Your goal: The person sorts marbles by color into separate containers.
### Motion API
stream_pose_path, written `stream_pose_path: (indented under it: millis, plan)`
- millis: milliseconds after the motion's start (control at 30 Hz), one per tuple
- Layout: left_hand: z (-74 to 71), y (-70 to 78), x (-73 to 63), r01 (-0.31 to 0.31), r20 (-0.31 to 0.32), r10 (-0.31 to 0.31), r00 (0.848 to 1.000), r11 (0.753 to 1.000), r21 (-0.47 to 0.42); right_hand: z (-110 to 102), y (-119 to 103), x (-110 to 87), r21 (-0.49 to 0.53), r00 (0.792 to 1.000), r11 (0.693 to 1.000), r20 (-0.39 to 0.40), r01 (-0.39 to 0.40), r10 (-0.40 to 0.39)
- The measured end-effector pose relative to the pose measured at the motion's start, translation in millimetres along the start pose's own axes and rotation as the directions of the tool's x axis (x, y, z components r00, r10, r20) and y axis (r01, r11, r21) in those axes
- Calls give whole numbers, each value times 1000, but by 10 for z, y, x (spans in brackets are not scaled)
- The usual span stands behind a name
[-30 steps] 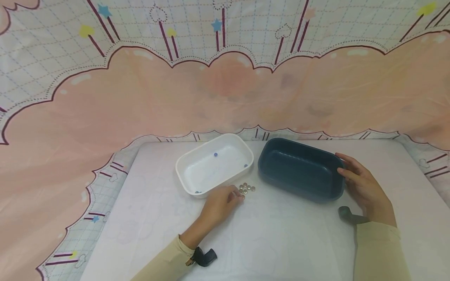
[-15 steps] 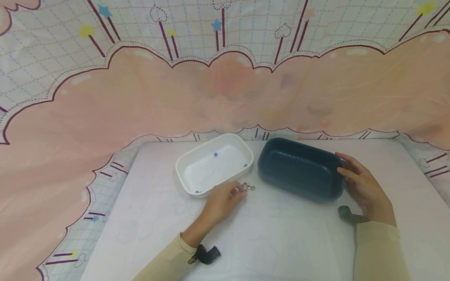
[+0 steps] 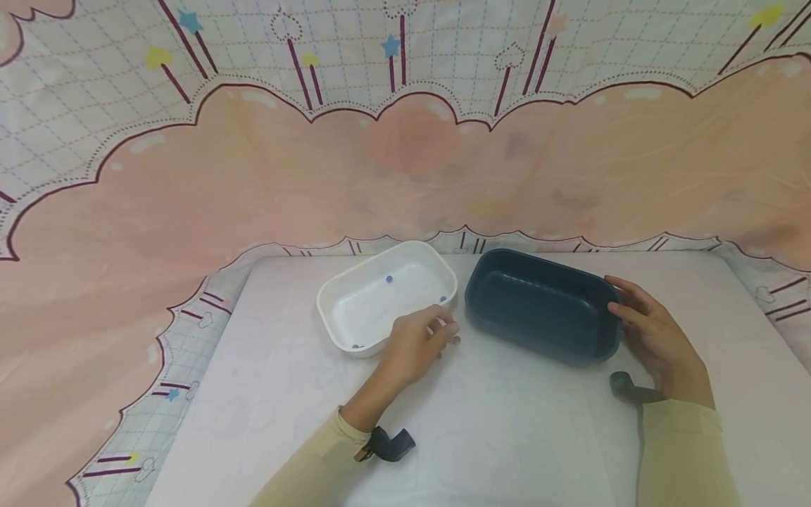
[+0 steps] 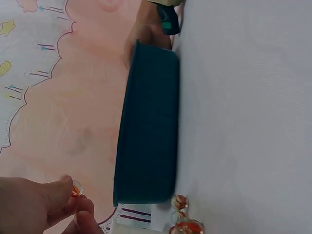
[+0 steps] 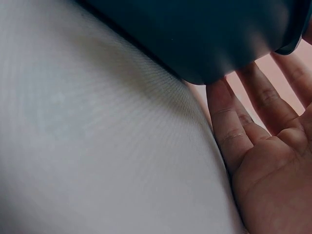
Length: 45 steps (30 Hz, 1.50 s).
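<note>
My left hand [image 3: 415,343] is raised over the near right edge of the white basin [image 3: 336,331]. Between thumb and finger it pinches a clear glass marble [image 4: 76,188] with an orange swirl. On the table just below lie several more marbles [image 4: 179,201], mostly hidden by the hand in the head view. To the right stands a dark blue basin [image 3: 538,303]. My right hand [image 3: 662,345] holds its right end, thumb over the rim and fingers against the outer wall [image 5: 195,39].
Three small blue round spots [image 3: 389,279] show inside the white basin. Both basins stand side by side on a white-covered table [image 3: 507,422]. Behind them hangs a patterned peach and white cloth [image 3: 380,183]. Dark camera mounts [image 3: 393,445] stick out from both wrists.
The left hand has moved from beside the marbles up and to the right, lifting one marble and covering most of the others in the head view. The right hand and both basins have stayed put.
</note>
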<state>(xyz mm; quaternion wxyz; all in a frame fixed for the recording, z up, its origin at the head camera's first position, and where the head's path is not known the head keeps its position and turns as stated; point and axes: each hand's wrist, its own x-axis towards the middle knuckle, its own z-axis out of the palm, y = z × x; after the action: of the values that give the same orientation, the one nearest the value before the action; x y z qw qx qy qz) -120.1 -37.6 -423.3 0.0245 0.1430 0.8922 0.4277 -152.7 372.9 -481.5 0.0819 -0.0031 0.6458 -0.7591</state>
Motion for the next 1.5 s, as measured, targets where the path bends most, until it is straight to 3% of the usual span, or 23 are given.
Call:
stream_pose_path:
  millis: [400,800,1100,1500]
  plan:
    - [90,187,179,-33,-23,33,999,999,-39,6,-21,-9,-2,1000,1000,4,-16,16]
    - [203,337,345,-99,-65,98,993,995,-11,3,-25,-16,-13,1000,1000,1,-6,6]
    - [302,374,480,-150,-113,147,983,989,-18,10,-8,-14,0,1000,1000,7,19,-19]
    - [336,370,567,-144,-146,141,979,989,-12,4,-4,-8,-6,1000,1000,10,24,-24]
